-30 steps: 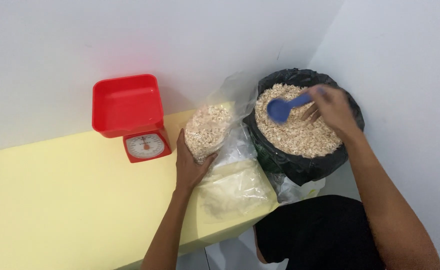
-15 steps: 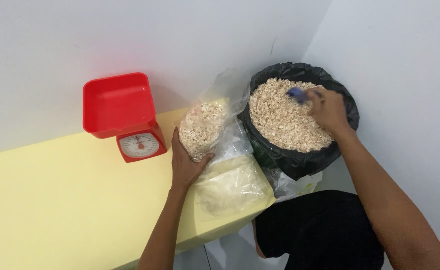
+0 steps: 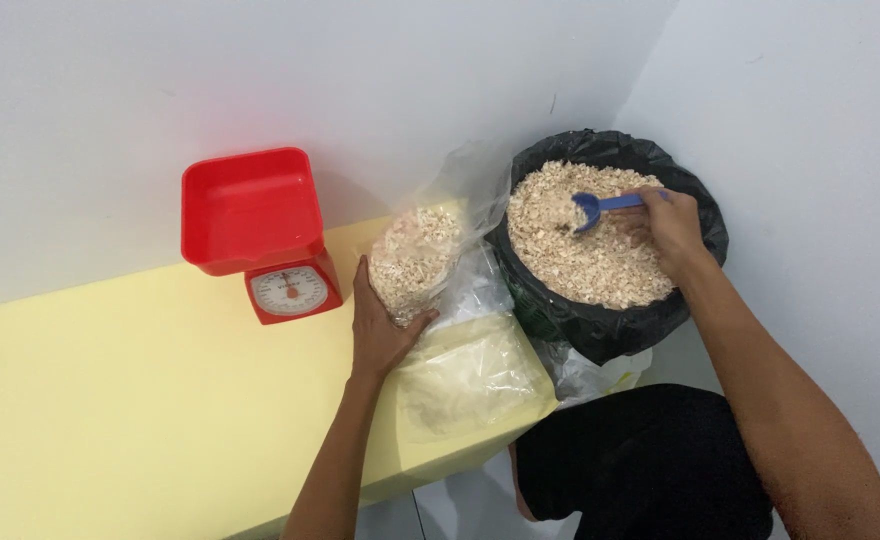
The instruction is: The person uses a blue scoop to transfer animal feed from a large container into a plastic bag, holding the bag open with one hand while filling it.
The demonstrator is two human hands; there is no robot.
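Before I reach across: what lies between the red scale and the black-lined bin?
In the head view, the clear bag of flakes, steadied by the left hand, lies between the red scale and the bin.

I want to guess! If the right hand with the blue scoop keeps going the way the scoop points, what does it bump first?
Most likely the pale flakes: the right hand aims the blue scoop left and down, just above them, inside the black-lined bin. Depth is unclear.

The right hand (image 3: 672,228) covers the scoop (image 3: 600,205) handle's end, and the left hand (image 3: 378,325) hides the lower side of the bag (image 3: 415,258) at 7 o'clock. The scale (image 3: 265,230) dial's marks are too small to read. Both forearms run off the bottom edge.
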